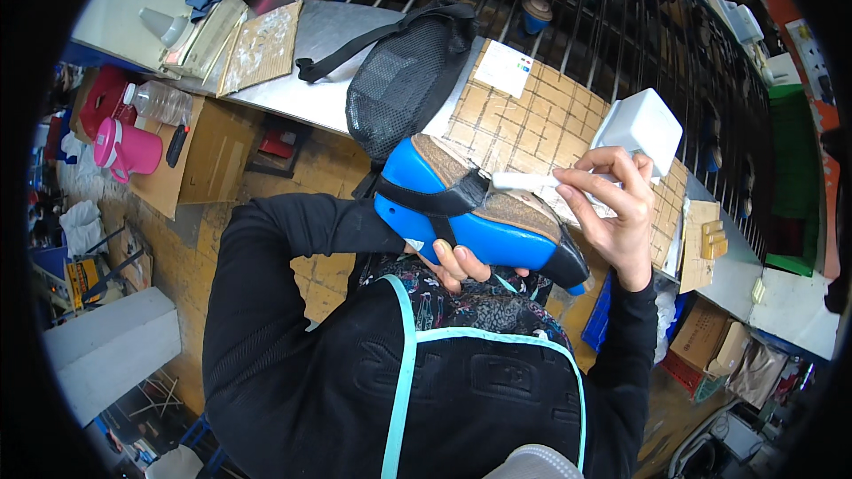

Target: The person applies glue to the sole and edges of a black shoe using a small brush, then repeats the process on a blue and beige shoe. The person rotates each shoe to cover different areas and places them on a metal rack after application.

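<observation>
A blue shoe last (513,244) lies across my lap area, sole side up, with black straps (424,199) wrapped around it and a brown cork-like sole piece (516,211) on top. My left hand (458,266) grips the last from below and its near side; part of that hand is hidden underneath. Between the thumb and fingers of my right hand (614,200) is a slim white-handled tool (525,181). Its tip meets the strap edge near the middle of the sole; the tip is too small to make out.
Beyond the last, a cardboard sheet (532,124) with grid lines lies on the bench, bearing a white tub (641,129) and a paper card (503,69). A black mesh bag (404,80) sits left of it. Metal rails (612,22) run behind. A pink jug (133,149) stands far left.
</observation>
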A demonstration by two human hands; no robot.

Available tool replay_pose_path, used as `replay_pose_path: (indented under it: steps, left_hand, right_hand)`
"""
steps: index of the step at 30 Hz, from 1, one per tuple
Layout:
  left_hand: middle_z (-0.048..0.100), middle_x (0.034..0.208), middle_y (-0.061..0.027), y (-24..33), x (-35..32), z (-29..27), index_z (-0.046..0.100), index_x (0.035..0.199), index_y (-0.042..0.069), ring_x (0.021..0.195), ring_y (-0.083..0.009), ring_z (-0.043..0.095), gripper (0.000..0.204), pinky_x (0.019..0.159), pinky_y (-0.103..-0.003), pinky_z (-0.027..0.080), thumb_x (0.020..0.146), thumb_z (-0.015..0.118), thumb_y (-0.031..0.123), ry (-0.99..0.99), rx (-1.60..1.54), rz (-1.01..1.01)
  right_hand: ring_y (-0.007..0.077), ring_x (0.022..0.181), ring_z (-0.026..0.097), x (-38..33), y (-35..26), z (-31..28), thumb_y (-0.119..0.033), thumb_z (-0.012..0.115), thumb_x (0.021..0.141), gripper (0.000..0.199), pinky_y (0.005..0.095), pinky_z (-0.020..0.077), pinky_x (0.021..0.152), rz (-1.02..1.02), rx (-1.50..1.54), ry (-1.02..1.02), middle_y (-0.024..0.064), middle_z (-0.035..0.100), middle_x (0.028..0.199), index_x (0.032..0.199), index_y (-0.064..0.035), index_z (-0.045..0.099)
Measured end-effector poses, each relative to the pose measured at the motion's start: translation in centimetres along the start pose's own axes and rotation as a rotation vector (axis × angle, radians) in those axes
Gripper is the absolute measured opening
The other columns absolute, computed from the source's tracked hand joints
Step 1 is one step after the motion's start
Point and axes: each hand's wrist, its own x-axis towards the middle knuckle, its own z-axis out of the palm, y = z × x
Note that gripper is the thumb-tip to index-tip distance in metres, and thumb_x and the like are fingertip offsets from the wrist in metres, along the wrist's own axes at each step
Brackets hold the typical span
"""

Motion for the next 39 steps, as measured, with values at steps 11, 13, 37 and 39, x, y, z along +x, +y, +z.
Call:
replay_pose_path:
  steps: [11,13,37,39]
  left_hand:
    - [0.053,0.093,-0.0155,-0.1,0.1,-0.3,0.014,0.152,0.008,0.069,-0.0222,0.057,0.089,0.077,-0.037,0.034,0.091,0.034,0.068,-0.007,0.009,0.001]
    - [0.054,0.100,-0.0180,0.0,0.0,-0.1,0.006,0.156,0.018,0.075,-0.0248,0.060,0.083,0.075,-0.038,0.031,0.093,0.019,0.070,-0.007,0.051,-0.009]
    - [0.062,0.104,-0.0130,7.0,-12.3,29.8,0.054,0.113,0.007,0.080,-0.0218,0.064,0.046,0.074,-0.038,0.039,0.086,0.058,0.043,1.014,1.089,1.310]
    - [0.064,0.103,-0.0117,10.6,-14.8,31.3,0.055,0.110,0.009,0.076,-0.0215,0.066,0.046,0.070,-0.036,0.036,0.083,0.059,0.046,1.018,0.903,1.336]
  right_hand:
    - [0.0121,0.071,0.051,-0.4,0.5,-0.6,-0.012,0.079,0.069,0.021,0.0340,0.0275,0.076,-0.019,-0.148,0.031,-0.0027,0.062,0.089,0.089,-0.0175,0.075]
    - [0.0128,0.072,0.053,-0.5,0.5,-1.0,-0.013,0.080,0.069,0.020,0.0350,0.0281,0.076,-0.044,-0.230,0.025,-0.0023,0.062,0.090,0.088,-0.0186,0.075]
    - [0.0087,0.057,0.046,8.0,12.4,16.1,-0.053,0.046,0.098,0.048,0.0256,0.0371,0.048,0.960,1.270,0.514,0.0076,0.055,0.083,0.099,-0.0051,0.051]
    - [0.0251,0.069,0.056,10.6,15.0,17.9,-0.053,0.051,0.095,0.053,0.0376,0.0467,0.065,0.982,0.901,0.425,0.0143,0.058,0.087,0.096,-0.0001,0.053]
